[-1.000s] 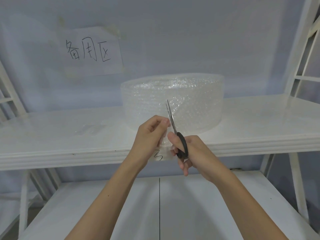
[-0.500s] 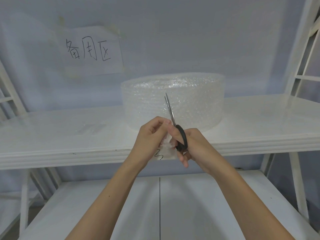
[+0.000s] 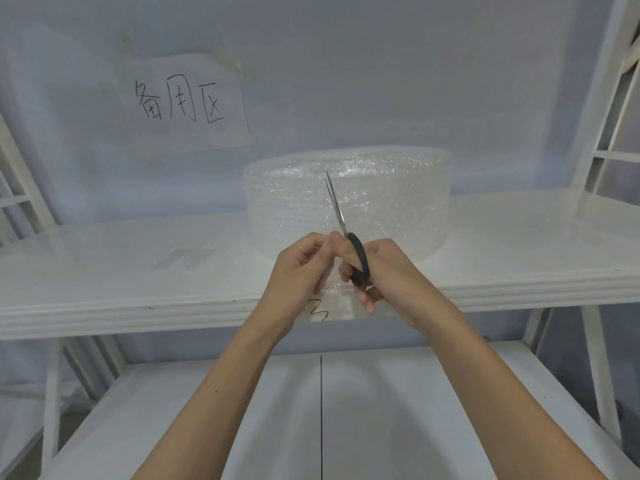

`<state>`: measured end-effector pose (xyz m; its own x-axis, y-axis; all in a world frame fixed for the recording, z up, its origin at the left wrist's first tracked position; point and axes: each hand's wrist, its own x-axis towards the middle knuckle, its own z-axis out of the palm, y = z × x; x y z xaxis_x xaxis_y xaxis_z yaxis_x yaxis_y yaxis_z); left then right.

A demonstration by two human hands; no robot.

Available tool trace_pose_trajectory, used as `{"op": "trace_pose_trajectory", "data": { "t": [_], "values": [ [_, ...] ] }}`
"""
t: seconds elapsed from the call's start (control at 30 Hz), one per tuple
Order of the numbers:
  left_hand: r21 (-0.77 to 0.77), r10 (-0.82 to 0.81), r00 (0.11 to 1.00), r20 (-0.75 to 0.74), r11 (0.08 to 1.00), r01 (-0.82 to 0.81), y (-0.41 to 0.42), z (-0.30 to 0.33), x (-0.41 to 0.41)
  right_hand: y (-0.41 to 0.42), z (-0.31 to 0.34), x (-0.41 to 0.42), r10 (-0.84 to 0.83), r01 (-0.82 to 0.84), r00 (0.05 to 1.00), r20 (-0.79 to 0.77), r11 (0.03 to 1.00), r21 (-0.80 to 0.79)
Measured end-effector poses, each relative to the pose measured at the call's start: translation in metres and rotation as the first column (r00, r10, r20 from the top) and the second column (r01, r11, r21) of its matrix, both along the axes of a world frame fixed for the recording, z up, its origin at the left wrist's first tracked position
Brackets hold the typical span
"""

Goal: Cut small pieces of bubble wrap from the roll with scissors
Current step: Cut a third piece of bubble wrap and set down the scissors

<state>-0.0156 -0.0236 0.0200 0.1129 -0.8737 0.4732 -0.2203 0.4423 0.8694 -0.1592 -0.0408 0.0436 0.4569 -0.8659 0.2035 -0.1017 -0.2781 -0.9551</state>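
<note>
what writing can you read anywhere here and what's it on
"备用区" handwritten in black on the paper sheet taped to the wall.
A black scribble on the shelf edge, partly hidden behind the left hand: not readable.
No print shows on the bubble wrap roll or the scissors.

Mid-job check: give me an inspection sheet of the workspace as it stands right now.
Surface: white upper shelf, glossy.
Job's things: bubble wrap roll on its flat end on the shelf; scissors, blades nearly closed, pointing up; small bubble wrap piece between the hands.
Clutter: clear scraps on the shelf.
Hands: left hand pinches the piece; right hand grips the scissors.
Cables: nothing seen.
Surroundings: handwritten paper sign on the wall; lower shelf.
</note>
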Motion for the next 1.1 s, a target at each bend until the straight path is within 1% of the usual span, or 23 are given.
{"op": "trace_pose_trajectory", "data": {
  "t": [0.17, 0.3, 0.37, 0.43, 0.53, 0.6, 0.67, 0.73, 0.83, 0.97, 1.0, 1.07, 1.1],
  "values": [
    [0.017, -0.024, 0.999, 0.033, 1.000, 0.023, 0.000, -0.002, 0.001, -0.004, 0.003, 0.002, -0.050, 0.050, 0.999, 0.012, 0.998, -0.036],
    [0.030, 0.003, 1.000, -0.021, 1.000, -0.002, 0.001, -0.001, 0.007, 0.000, 0.012, 0.002, -0.064, 0.066, 0.998, 0.020, 0.996, -0.062],
    [0.039, 0.025, 0.998, -0.055, 0.999, -0.023, 0.000, -0.001, 0.008, 0.005, 0.015, 0.000, -0.079, 0.083, 0.995, 0.053, 0.993, -0.082],
    [0.031, 0.037, 0.996, -0.077, 0.999, -0.035, 0.000, -0.001, 0.008, 0.010, 0.019, -0.005, -0.095, 0.110, 0.987, 0.128, 0.987, -0.120],
    [0.027, 0.056, 0.994, -0.091, 0.998, -0.053, -0.001, 0.000, 0.005, 0.011, 0.026, -0.025, -0.208, 0.245, 0.942, 0.263, 0.962, -0.118],
    [0.032, 0.060, 0.994, -0.096, 0.998, -0.057, -0.001, -0.001, 0.006, 0.000, 0.025, -0.048, -0.330, 0.369, 0.903, 0.276, 0.924, -0.101],
    [0.035, 0.058, 0.993, -0.100, 0.998, -0.054, -0.001, -0.002, 0.007, -0.013, 0.019, -0.071, -0.439, 0.461, 0.877, 0.194, 0.883, -0.090],
    [0.040, 0.053, 0.994, -0.098, 0.998, -0.049, -0.001, -0.002, 0.006, -0.026, 0.013, -0.091, -0.519, 0.523, 0.852, 0.067, 0.849, -0.076],
    [0.049, 0.042, 0.994, -0.100, 0.998, -0.038, -0.001, -0.001, 0.005, -0.038, 0.008, -0.107, -0.602, 0.599, 0.797, -0.053, 0.798, -0.066],
    [0.055, 0.046, 0.995, -0.089, 0.998, -0.041, -0.001, -0.001, 0.005, -0.055, 0.008, -0.115, -0.677, 0.651, 0.707, -0.203, 0.736, -0.186],
    [0.057, 0.048, 0.995, -0.088, 0.997, -0.043, -0.001, -0.001, 0.005, -0.059, 0.008, -0.116, -0.690, 0.646, 0.667, -0.282, 0.724, -0.243],
    [0.061, 0.049, 0.995, -0.088, 0.997, -0.044, -0.001, -0.001, 0.005, -0.067, 0.008, -0.115, -0.696, 0.589, 0.527, -0.487, 0.713, -0.381],
    [0.063, 0.047, 0.995, -0.087, 0.997, -0.042, -0.002, -0.001, 0.005, -0.071, 0.008, -0.114, -0.681, 0.553, 0.459, -0.570, 0.722, -0.416]
  ]
}}
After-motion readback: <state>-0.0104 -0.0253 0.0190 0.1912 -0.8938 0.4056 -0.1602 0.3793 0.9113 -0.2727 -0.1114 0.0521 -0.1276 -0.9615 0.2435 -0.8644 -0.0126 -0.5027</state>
